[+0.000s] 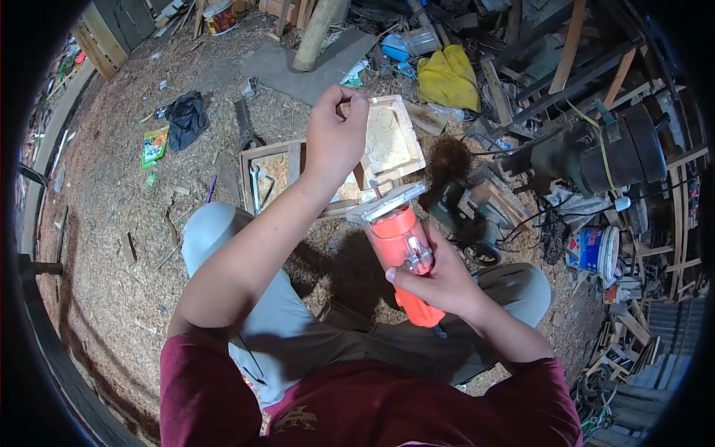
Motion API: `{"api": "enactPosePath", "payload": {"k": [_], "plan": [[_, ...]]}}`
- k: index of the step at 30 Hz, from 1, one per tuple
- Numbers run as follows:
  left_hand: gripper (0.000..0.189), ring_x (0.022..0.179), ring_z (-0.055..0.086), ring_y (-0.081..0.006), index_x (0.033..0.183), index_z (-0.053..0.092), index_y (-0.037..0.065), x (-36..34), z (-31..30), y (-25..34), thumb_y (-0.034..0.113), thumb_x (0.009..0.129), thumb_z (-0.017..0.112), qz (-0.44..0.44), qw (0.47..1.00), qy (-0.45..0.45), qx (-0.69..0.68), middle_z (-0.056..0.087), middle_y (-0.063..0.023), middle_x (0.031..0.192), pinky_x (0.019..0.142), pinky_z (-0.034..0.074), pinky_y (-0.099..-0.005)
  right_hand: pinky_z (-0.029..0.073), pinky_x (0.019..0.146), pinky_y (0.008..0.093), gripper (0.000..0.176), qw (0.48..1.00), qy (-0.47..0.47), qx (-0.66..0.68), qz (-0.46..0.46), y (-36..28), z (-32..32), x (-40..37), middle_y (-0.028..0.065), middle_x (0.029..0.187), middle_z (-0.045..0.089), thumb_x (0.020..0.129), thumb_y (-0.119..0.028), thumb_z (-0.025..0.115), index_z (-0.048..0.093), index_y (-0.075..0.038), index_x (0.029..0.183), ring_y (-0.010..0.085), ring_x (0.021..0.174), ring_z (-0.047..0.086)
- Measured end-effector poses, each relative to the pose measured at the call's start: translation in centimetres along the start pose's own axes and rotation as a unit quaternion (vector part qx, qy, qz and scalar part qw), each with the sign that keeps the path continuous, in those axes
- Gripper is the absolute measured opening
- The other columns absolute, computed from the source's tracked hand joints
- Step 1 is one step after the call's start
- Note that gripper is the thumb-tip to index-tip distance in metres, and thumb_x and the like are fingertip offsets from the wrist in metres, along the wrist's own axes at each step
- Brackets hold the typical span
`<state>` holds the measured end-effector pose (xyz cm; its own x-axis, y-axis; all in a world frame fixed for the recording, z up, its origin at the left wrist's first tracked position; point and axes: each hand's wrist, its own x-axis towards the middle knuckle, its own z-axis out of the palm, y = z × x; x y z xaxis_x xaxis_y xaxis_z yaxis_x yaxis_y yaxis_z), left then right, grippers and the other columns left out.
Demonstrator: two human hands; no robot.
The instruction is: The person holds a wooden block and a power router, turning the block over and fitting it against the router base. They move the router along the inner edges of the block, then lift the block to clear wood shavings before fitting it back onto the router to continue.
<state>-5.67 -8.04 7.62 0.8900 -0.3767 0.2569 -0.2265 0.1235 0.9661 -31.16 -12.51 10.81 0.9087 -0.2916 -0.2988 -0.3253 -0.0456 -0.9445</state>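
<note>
My right hand (pixel 436 279) is wrapped round the orange body of a handheld power tool (pixel 396 240). The tool lies tilted above my lap, its clear flat base plate (pixel 393 201) facing away from me, with a thin bit sticking out beyond the plate. My left hand (pixel 340 123) is raised ahead, over the left edge of a square pale wooden piece (pixel 389 138) with a recessed middle. Its fingers are curled together; what they hold, if anything, is hidden. Beneath my left forearm sits a wooden box (pixel 249 179) with wrenches (pixel 257 186) and sawdust inside.
A dark machine with a large cylinder (pixel 622 153) stands at the right, cables running near it. A blue and white bucket (pixel 592 249) is below it. Yellow cloth (pixel 449 78), a wooden post (pixel 316 37), a black bag (pixel 186 121) and scrap wood lie around on sawdust-covered ground.
</note>
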Motion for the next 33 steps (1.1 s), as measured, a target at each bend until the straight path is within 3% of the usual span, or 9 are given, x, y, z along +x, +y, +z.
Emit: {"api": "enactPosePath", "payload": {"k": [9,12,15,18,33], "plan": [[0.018,0.072,0.057,-0.0115,0.095,0.067,-0.002,0.01,0.11,-0.32,0.016,0.098,0.065,0.004,1.000,-0.001,-0.003,0.069,-0.0083,0.083,0.068,0.048,-0.0305,0.053,0.093,0.0321,0.064,1.000,-0.007,0.009,0.009,0.03,0.03,-0.02,0.0037,0.116,0.063,0.088,-0.011,0.082,0.048,-0.003,0.142,0.0106,0.103,0.062],[0.017,0.069,0.049,-0.0032,0.105,0.068,0.001,0.03,0.04,-0.48,0.016,0.104,0.061,0.013,1.000,-0.019,0.009,0.066,-0.0020,0.090,0.060,0.039,-0.0242,0.053,0.092,0.0319,0.065,1.000,-0.005,0.004,0.000,0.07,0.00,0.01,0.0035,0.116,0.063,0.088,-0.010,0.082,0.048,-0.003,0.143,0.0104,0.102,0.062],[0.017,0.069,0.049,-0.0034,0.105,0.068,0.001,-0.03,0.03,-0.38,0.017,0.104,0.062,-0.003,1.000,-0.020,0.015,0.065,-0.0017,0.090,0.061,0.039,-0.0244,0.053,0.092,0.0319,0.064,1.000,-0.008,-0.005,0.008,-0.02,-0.03,-0.01,0.0034,0.115,0.063,0.088,-0.010,0.082,0.048,-0.003,0.142,0.0104,0.102,0.062],[0.018,0.075,0.060,-0.0127,0.096,0.068,-0.002,-0.01,0.15,-0.30,0.016,0.098,0.065,0.000,1.000,0.000,-0.006,0.069,-0.0088,0.084,0.071,0.050,-0.0312,0.052,0.093,0.0321,0.064,1.000,-0.012,-0.004,0.015,-0.28,-0.02,-0.06,0.0033,0.116,0.063,0.088,-0.010,0.082,0.048,-0.003,0.142,0.0104,0.103,0.061],[0.017,0.073,0.057,-0.0107,0.096,0.067,-0.001,-0.14,0.07,-0.07,0.015,0.098,0.065,-0.003,1.000,-0.007,-0.012,0.067,-0.0065,0.082,0.068,0.048,-0.0297,0.054,0.089,0.0318,0.061,0.999,-0.021,-0.015,0.020,-0.21,-0.01,-0.18,0.0039,0.113,0.064,0.089,-0.010,0.082,0.049,-0.003,0.139,0.0104,0.099,0.063]]}}
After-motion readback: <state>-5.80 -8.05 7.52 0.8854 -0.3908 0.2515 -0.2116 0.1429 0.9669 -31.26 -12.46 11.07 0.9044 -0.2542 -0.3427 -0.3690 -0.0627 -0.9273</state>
